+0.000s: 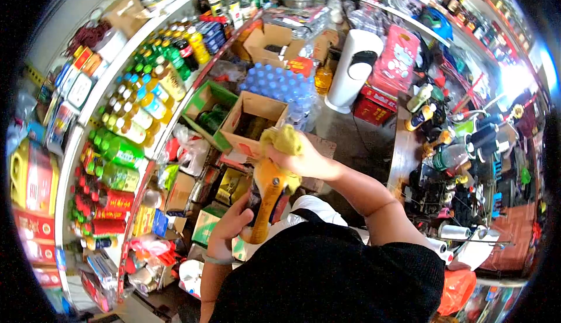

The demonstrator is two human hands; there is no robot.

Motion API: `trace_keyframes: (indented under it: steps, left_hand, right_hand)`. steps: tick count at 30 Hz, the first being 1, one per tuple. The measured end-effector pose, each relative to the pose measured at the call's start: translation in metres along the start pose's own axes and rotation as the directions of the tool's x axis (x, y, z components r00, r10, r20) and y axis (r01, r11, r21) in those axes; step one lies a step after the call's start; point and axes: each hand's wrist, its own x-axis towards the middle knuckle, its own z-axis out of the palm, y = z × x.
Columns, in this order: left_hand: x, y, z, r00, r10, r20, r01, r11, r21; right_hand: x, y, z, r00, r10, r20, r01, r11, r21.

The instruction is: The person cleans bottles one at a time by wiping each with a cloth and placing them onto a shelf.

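An orange-yellow bottle (269, 191) with a dark label is held close to my body, just below the middle of the view. My left hand (235, 221) is wrapped round its lower part from the left. A crumpled yellow-green cloth (284, 142) lies against the bottle's far end, with my right hand (304, 162) closed on it. Part of the cloth hangs below my right hand. Past the cloth stands an open cardboard box (255, 107) with dark contents, beside a green box (196, 110) holding green bottles.
Shelves of drink bottles (125, 148) run along the left. Shrink-wrapped blue-capped bottles (274, 83), a white cylindrical appliance (353, 69) and a red box (374, 106) stand ahead. A cluttered wooden counter (403, 153) borders the right side.
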Motion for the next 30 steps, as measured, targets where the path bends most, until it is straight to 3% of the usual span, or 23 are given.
trace_keyframes:
  steps: [1,2,4,6,8,9,10,13,17,19,20,22,23,24,25,27,30]
  left_hand:
    - [-0.009,0.008,0.005,0.998,-0.052,-0.030,0.051,0.998,-0.021]
    - [-0.015,0.013,0.009,0.993,-0.106,-0.056,0.103,0.994,-0.046]
    - [-0.023,0.004,0.011,0.994,-0.049,-0.101,0.032,0.985,-0.167]
    - [-0.028,-0.006,0.009,0.941,-0.047,-0.334,0.014,0.995,-0.099]
    - [-0.035,-0.003,0.013,0.938,-0.018,-0.346,-0.020,0.994,-0.104]
    - [-0.038,0.005,0.019,0.924,-0.034,-0.380,-0.007,0.994,-0.105]
    - [-0.039,0.008,0.023,0.909,-0.050,-0.413,0.007,0.994,-0.106]
    - [-0.039,0.003,0.024,0.889,-0.010,-0.458,-0.019,0.998,-0.057]
    - [-0.036,0.005,0.020,0.888,-0.074,-0.454,-0.010,0.984,-0.180]
    - [-0.032,0.004,0.011,0.896,-0.094,-0.434,0.009,0.981,-0.195]
    - [-0.030,0.005,0.013,0.892,-0.095,-0.442,0.006,0.980,-0.198]
    - [-0.027,0.019,0.022,0.791,-0.106,-0.602,-0.076,0.960,-0.268]
    - [-0.032,0.005,0.011,0.830,0.033,-0.557,-0.038,0.999,0.003]
    - [-0.036,0.008,0.010,0.822,0.036,-0.569,-0.038,0.999,0.009]
    - [-0.039,0.014,0.011,0.853,0.143,-0.502,-0.002,0.963,0.271]
    - [-0.038,0.015,0.015,0.865,0.231,-0.445,-0.002,0.889,0.459]
    - [-0.037,0.016,0.020,0.853,0.284,-0.437,-0.095,0.909,0.405]
  right_hand:
    - [0.007,0.006,0.012,0.997,0.076,-0.009,-0.074,0.989,0.127]
    - [0.013,0.012,0.023,0.997,0.076,0.010,-0.077,0.989,0.128]
    - [0.022,0.017,0.042,0.994,-0.012,-0.107,0.030,0.986,0.167]
    - [0.024,0.020,0.054,0.996,-0.016,-0.083,0.026,0.993,0.115]
    - [0.024,0.023,0.066,0.947,-0.238,-0.217,0.196,0.960,-0.201]
    - [0.026,0.024,0.068,0.938,-0.284,-0.200,0.205,0.918,-0.340]
    - [0.026,0.024,0.071,0.940,-0.282,-0.193,0.207,0.919,-0.336]
    - [0.023,0.028,0.087,0.933,-0.180,-0.312,0.198,0.980,0.027]
    - [0.015,0.030,0.103,0.959,-0.121,-0.256,0.191,0.944,0.269]
    - [0.005,0.021,0.106,0.885,-0.453,-0.107,0.442,0.890,-0.108]
    - [0.000,0.018,0.105,0.886,-0.452,-0.101,0.443,0.891,-0.101]
    - [-0.008,0.015,0.102,0.816,-0.540,0.207,0.575,0.716,-0.397]
    - [-0.010,0.025,0.101,0.765,-0.566,0.306,0.643,0.645,-0.414]
    - [-0.008,0.025,0.096,0.759,-0.574,0.307,0.650,0.646,-0.401]
    - [-0.003,0.025,0.089,0.707,-0.575,0.412,0.707,0.582,-0.401]
    - [0.008,0.017,0.080,0.594,-0.597,0.540,0.804,0.413,-0.427]
    - [0.022,-0.002,0.070,0.555,-0.575,0.602,0.832,0.393,-0.391]
